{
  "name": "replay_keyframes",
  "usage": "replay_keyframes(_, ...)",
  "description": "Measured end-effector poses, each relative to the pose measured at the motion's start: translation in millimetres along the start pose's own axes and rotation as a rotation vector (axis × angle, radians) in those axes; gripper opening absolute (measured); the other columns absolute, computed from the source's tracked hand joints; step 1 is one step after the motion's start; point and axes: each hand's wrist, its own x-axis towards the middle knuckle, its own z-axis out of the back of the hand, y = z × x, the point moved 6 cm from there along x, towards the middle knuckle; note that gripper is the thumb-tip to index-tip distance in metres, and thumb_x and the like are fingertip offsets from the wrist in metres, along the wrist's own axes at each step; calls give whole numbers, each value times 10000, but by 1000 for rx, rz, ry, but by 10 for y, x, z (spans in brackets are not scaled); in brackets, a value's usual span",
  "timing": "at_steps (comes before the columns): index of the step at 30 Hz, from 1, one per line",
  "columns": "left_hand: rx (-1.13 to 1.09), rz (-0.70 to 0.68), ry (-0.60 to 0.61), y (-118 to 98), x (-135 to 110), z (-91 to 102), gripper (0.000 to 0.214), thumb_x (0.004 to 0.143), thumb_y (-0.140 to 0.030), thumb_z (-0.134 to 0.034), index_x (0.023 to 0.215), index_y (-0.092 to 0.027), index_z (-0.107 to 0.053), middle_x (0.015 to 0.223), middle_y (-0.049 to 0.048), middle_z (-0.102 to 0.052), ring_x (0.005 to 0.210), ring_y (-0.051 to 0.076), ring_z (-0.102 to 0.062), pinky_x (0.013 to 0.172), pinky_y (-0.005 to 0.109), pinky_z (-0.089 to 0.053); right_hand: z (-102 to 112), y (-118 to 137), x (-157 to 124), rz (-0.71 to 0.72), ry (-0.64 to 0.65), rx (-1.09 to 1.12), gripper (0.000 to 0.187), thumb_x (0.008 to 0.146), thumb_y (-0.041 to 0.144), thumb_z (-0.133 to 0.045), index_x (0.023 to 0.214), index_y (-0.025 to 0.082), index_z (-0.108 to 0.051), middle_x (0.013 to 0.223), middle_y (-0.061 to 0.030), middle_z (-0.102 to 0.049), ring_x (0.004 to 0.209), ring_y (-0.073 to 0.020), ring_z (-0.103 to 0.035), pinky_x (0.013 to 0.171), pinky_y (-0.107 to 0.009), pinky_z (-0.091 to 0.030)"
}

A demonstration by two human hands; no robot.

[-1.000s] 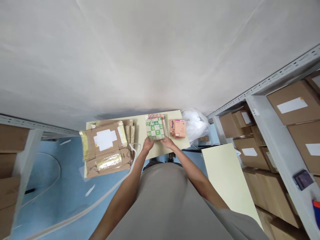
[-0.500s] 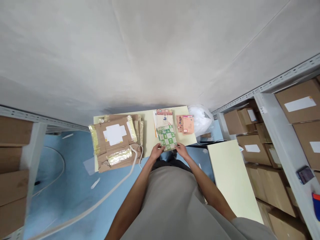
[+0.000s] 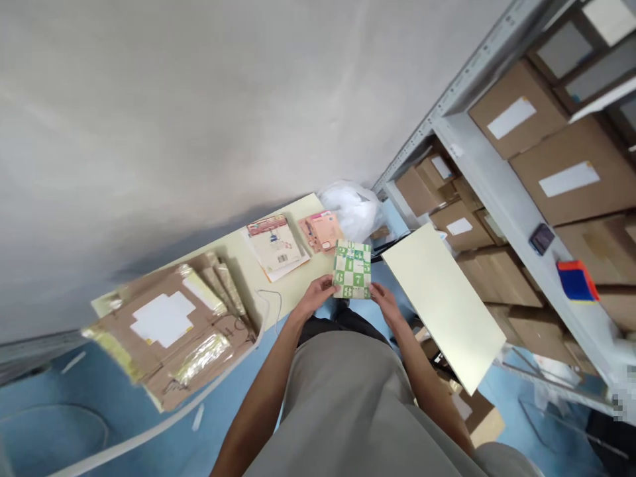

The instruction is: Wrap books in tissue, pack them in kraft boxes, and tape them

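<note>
Between my two hands is a green and white checkered booklet (image 3: 352, 270) with numbers printed on its squares. My left hand (image 3: 318, 295) grips its lower left corner, and my right hand (image 3: 384, 300) grips its lower right corner. The booklet is held over the front edge of the pale yellow table (image 3: 248, 265). Behind it on the table lie a stack of cream-coloured booklets (image 3: 276, 246) and a smaller pile of pinkish booklets (image 3: 325, 230).
Flattened cardboard (image 3: 173, 324) covers the table's left end. A white plastic bag (image 3: 350, 207) is beyond its right end. To my right stand a second pale tabletop (image 3: 444, 305) and a shelf with cardboard boxes (image 3: 569, 175), a phone (image 3: 541, 238) and a blue-and-red object (image 3: 576, 281).
My view has turned to the right. The checkered booklet, held in both hands, has moved off the cream-coloured booklets, which now lie uncovered on the table.
</note>
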Motion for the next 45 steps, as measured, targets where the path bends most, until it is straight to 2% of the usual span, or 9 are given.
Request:
replay_keyframes(4,17,36,231,-219,162,-599,505,760,-554,-889,1100,-191,-801,1132,102,-823,1065,279,-742,938,382,-569,427,336,-130,71,-3,195,643,852,746,-800,1247,238,-802,1262,-111,-829,1119,-293,-790,979,-452,-655)
replay_keyframes(7,82,46,350,-322,294,-1087,507,781,-539,-894,1146,-198,-806,1188,111,-821,1117,292,-743,976,396,-571,830,544,-212,161,-145,259,659,852,739,-813,1282,240,-800,1299,-106,-823,1178,-325,-774,995,-464,-661)
replay_keyframes(11,170,46,411,-393,546,-1736,516,805,-556,-880,1182,-210,-818,1262,121,-814,1186,319,-740,1019,416,-573,1449,685,-311,258,-317,273,654,861,719,-821,1303,237,-805,1323,-86,-823,1248,-354,-745,1050,-491,-644)
replay_keyframes(21,216,126,443,-246,1339,-3388,605,798,-594,-899,1249,-197,-828,1307,134,-813,1213,344,-753,1008,414,-594,3081,414,-230,269,-479,537,641,784,588,-950,1284,208,-817,1161,-90,-862,1121,-316,-798,1081,-507,-621)
replay_keyframes(27,264,168,478,-52,1583,-4225,705,771,-641,-908,1291,-179,-797,1240,143,-825,1143,339,-772,887,382,-617,3748,327,-311,276,-545,592,604,775,588,-947,1240,221,-828,1122,-89,-868,1157,-341,-798,1060,-509,-639)
replay_keyframes(32,324,166,450,5,1670,-4570,692,720,-634,-944,1218,-171,-819,1173,135,-839,1115,341,-777,931,406,-624,4003,90,-281,233,-607,596,615,814,609,-900,1266,210,-781,1124,-106,-860,1103,-330,-804,1016,-499,-653)
replay_keyframes(37,409,103,398,11,1772,-4712,617,745,-601,-922,1189,-183,-825,1132,96,-848,1079,323,-783,935,400,-626,4137,95,-274,259,-889,256,532,918,594,-784,1311,236,-751,1368,-159,-770,1155,-315,-764,970,-470,-658)
replay_keyframes(41,548,-36,377,-7,1733,-4794,501,825,-549,-842,1201,-218,-836,1130,45,-853,1100,313,-782,947,377,-616,3905,391,-175,244,-795,117,432,994,603,-679,1242,263,-776,1218,-126,-814,998,-297,-791,843,-412,-658)
replay_keyframes(45,812,-165,369,13,1532,-4880,395,868,-398,-809,1251,-309,-857,1194,33,-855,1159,364,-785,1019,441,-595,3713,566,-83,134,-793,64,483,909,643,-779,1210,267,-738,978,-71,-818,767,-264,-752,741,-368,-603)
